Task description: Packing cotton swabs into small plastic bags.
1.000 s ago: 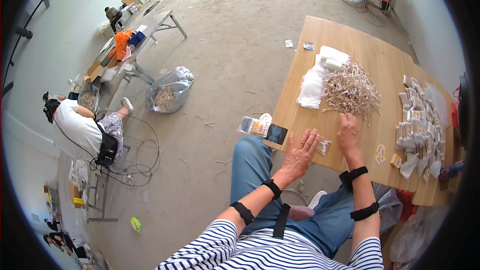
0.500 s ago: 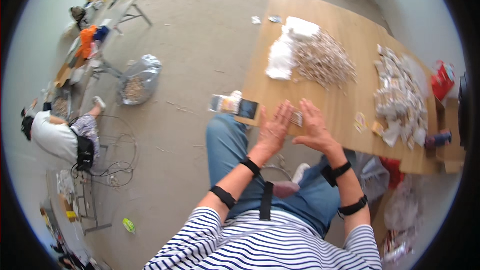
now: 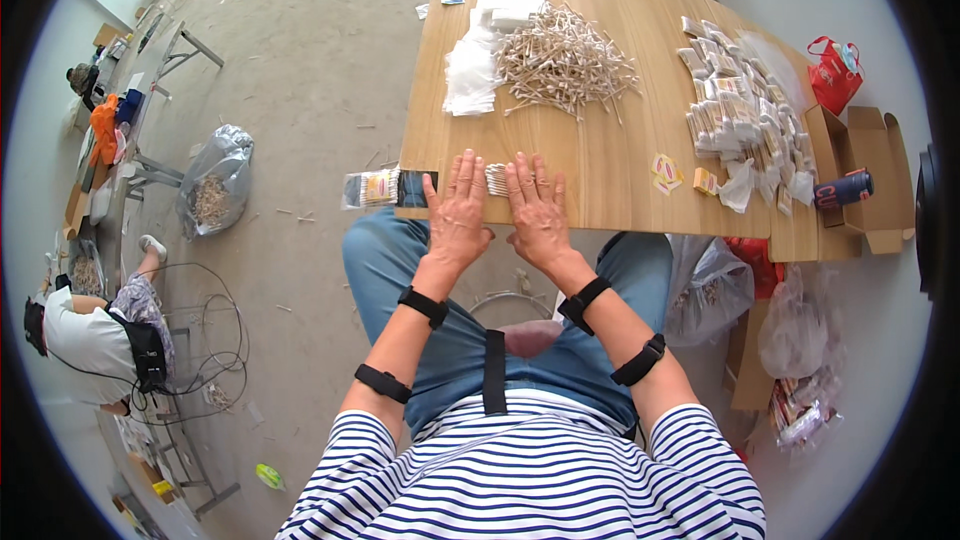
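Note:
At the table's front edge, a short row of cotton swabs (image 3: 495,178) lies between my two hands. My left hand (image 3: 458,215) is flat on its left side, fingers stretched forward and thumb tucked toward the middle. My right hand (image 3: 540,212) lies flat on the right side, its fingers stretched out too. Both are open, with their inner edges against or very near the swabs; partial overlap hides the row's ends. Left of my left hand, a clear packet of cotton swabs (image 3: 379,187) sits at the table corner, beside a dark flat piece (image 3: 412,190).
Farther back lie a loose heap of cotton swabs (image 3: 568,60) and a stack of white bags (image 3: 472,75). Filled packets (image 3: 740,105) pile up at the right, near an open cardboard box (image 3: 880,170), a dark can (image 3: 843,189) and a red bag (image 3: 835,75). Another person (image 3: 95,340) works at far left.
My view has shifted, so the table appears higher and farther left. Both hands remain flat around the swab row, now pointing more straight ahead.

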Demonstrator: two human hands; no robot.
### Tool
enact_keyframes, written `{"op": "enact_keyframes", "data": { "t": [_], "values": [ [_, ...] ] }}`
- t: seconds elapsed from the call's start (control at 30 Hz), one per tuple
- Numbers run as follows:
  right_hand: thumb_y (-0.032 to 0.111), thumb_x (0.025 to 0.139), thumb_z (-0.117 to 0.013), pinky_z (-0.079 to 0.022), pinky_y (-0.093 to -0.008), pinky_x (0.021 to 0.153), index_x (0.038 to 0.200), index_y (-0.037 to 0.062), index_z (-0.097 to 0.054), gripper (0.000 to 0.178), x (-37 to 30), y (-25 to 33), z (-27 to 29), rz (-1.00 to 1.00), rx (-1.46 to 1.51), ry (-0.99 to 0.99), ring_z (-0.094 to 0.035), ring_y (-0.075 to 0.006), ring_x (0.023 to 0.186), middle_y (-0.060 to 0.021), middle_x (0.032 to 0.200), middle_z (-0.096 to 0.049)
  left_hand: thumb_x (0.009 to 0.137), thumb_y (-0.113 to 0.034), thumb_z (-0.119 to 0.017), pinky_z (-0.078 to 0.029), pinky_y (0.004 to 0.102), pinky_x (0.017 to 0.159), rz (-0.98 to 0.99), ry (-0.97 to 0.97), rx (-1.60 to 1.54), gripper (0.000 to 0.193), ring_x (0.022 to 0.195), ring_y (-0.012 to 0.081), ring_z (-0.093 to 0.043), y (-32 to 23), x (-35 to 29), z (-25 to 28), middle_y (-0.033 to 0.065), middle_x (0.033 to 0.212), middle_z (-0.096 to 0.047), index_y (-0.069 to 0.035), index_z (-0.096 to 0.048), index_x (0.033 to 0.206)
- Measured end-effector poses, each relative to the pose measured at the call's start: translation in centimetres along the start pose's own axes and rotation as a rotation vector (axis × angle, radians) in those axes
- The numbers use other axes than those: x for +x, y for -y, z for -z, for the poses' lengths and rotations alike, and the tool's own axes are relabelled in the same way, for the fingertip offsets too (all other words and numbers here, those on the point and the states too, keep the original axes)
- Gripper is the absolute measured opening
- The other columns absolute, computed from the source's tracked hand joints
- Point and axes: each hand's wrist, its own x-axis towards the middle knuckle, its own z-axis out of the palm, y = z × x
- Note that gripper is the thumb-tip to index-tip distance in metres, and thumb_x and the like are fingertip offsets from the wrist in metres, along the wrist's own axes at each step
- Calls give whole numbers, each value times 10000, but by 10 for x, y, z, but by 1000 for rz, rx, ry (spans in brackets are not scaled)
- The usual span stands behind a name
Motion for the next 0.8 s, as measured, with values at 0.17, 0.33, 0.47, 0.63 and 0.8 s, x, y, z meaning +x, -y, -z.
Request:
{"op": "enact_keyframes", "data": {
  "t": [0.17, 0.33, 0.47, 0.63, 0.8],
  "values": [
    [214, 589, -902, -172, -596, 1219, 1567, 41, -282, 1171, 2, 7, 9, -39, 24, 43, -154, -405, 1537, -180, 1654, -204, 607, -250, -871, -44, 618, 1225, 15, 25, 51, 1166, 1555, 237, -175, 9, 0, -3, 99, 1669, -214, -58, -262, 1582],
    [178, 596, -878, -179, -525, 1237, 1549, 28, -317, 1116, 9, 8, -1, 39, 117, -74, -179, -412, 1529, -255, 1623, -228, 616, -258, -860, -20, 618, 1227, 20, 14, 41, 1151, 1559, 240, -163, 5, 1, -5, 100, 1670, -214, -57, -267, 1583],
    [154, 615, -856, -195, -485, 1241, 1540, -1, -312, 1084, 9, 10, -7, 53, 129, -102, -199, -408, 1524, -252, 1618, -244, 611, -277, -877, -28, 621, 1223, -3, -12, 81, 1180, 1561, 247, -154, 7, 0, -8, 109, 1672, -203, -51, -252, 1586],
    [150, 635, -844, -198, -472, 1243, 1518, -60, -308, 1054, 11, 10, -11, 42, 80, -134, -217, -397, 1521, -256, 1613, -253, 616, -243, -853, -34, 626, 1221, 6, 26, 46, 1127, 1561, 240, -161, 9, 5, -1, 103, 1668, -224, -57, -290, 1575],
    [167, 629, -851, -197, -475, 1243, 1516, -63, -309, 1065, 12, 12, -9, 39, 80, -143, -221, -400, 1519, -262, 1609, -260, 600, -241, -857, -35, 630, 1217, 33, -13, 57, 1120, 1557, 235, -175, 8, 9, -8, 101, 1665, -233, -56, -316, 1564]
  ]
}}
